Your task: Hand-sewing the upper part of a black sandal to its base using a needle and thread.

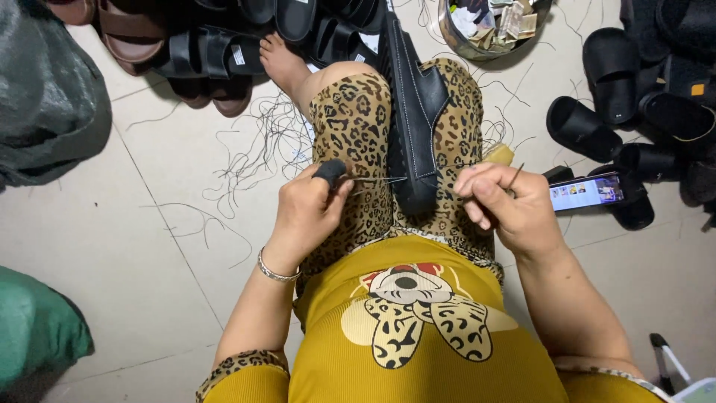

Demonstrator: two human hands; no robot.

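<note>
A black sandal (pixel 412 112) lies lengthwise between the person's leopard-print knees, toe end toward 6 o'clock, and both hands work at that end. The left hand (pixel 307 211), at 9 o'clock of the toe, is closed with a black thumb cap (pixel 329 171) pinching a needle (pixel 377 179) that points into the sole edge, while the right hand (pixel 507 205), at 3 o'clock, is closed on a thin metal tool (pixel 516 175) (its thread runs taut to the sandal). Loose threads (pixel 257 145) litter the tiled floor (pixel 149 246), more black sandals (pixel 619 89) sit at 2 o'clock, and a lit phone (pixel 587 191) lies just beyond the right hand.
</note>
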